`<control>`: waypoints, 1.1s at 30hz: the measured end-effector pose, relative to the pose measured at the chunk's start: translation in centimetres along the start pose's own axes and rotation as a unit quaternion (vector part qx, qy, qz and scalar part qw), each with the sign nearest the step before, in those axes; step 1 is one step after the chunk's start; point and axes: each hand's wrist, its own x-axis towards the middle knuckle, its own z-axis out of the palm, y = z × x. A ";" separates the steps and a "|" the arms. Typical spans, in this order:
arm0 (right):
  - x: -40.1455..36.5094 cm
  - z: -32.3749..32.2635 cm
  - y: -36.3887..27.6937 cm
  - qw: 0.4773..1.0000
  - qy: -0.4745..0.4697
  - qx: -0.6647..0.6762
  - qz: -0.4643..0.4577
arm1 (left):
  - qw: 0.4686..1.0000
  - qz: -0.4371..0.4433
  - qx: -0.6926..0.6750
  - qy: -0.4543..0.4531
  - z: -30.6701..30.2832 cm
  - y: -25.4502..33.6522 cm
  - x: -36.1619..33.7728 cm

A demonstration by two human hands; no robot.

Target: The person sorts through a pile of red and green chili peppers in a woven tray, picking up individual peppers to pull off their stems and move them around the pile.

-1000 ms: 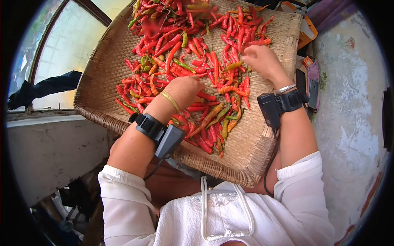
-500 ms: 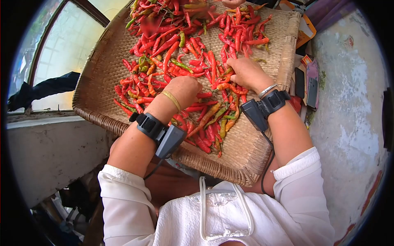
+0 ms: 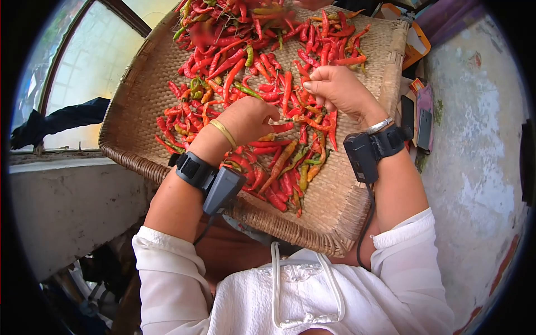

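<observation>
Red, orange and green chili peppers (image 3: 274, 167) lie heaped in a woven basket (image 3: 357, 209). Over the near left part of the heap, my left hand (image 3: 248, 118) is closed, with a red pepper (image 3: 282, 127) sticking out from its fingertips. My right hand (image 3: 341, 92) hovers to the right, above the peppers, with thumb and index finger pinched together. Whatever lies between those fingertips is too small to make out; a red pepper lies close by them.
Part of another person's hand (image 3: 312, 4) shows at the basket's far edge. A window (image 3: 92, 61) and dark cloth (image 3: 61, 123) are on the left. Two phones (image 3: 425, 127) and an orange box (image 3: 416, 47) lie right of the basket, beside a worn wall (image 3: 474, 139).
My right hand has lifted off the peppers, moving slightly up and right. My left hand has shifted a little left and up, and a red pepper now shows at its fingertips.
</observation>
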 end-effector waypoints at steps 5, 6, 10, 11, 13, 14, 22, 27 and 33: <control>0.7 0.3 1.6 0.996 -0.034 -0.083 -0.014 | 0.992 -0.026 -0.116 -0.027 -0.8 0.3 -0.1; 0.8 0.4 2.0 0.984 -0.023 -0.171 -0.046 | 0.998 0.008 -0.061 -0.005 -0.1 -0.1 -0.1; 0.3 -0.3 1.1 0.981 -0.035 -0.185 -0.042 | 0.997 0.043 0.067 -0.009 1.3 -1.4 0.1; 0.2 -0.4 0.8 0.981 -0.035 -0.185 -0.042 | 0.997 0.043 0.067 -0.010 1.5 -1.6 0.1; 0.0 -0.6 0.5 0.969 -0.059 -0.231 -0.060 | 0.988 0.038 0.131 -0.067 1.3 -1.3 0.2; -0.1 -0.6 0.6 0.969 -0.059 -0.231 -0.060 | 0.988 0.038 0.131 -0.066 1.3 -1.2 0.2; 0.8 -2.4 0.9 0.946 0.223 0.182 -0.150 | 0.987 -0.017 0.149 -0.064 1.2 -1.2 0.0; 1.8 -3.1 2.3 0.948 0.288 0.039 -0.132 | 0.988 -0.003 0.145 -0.055 1.2 -1.2 0.1; 1.2 1.3 3.5 0.946 -0.020 -0.286 -0.152 | 0.991 0.008 0.133 -0.012 1.3 -0.9 0.3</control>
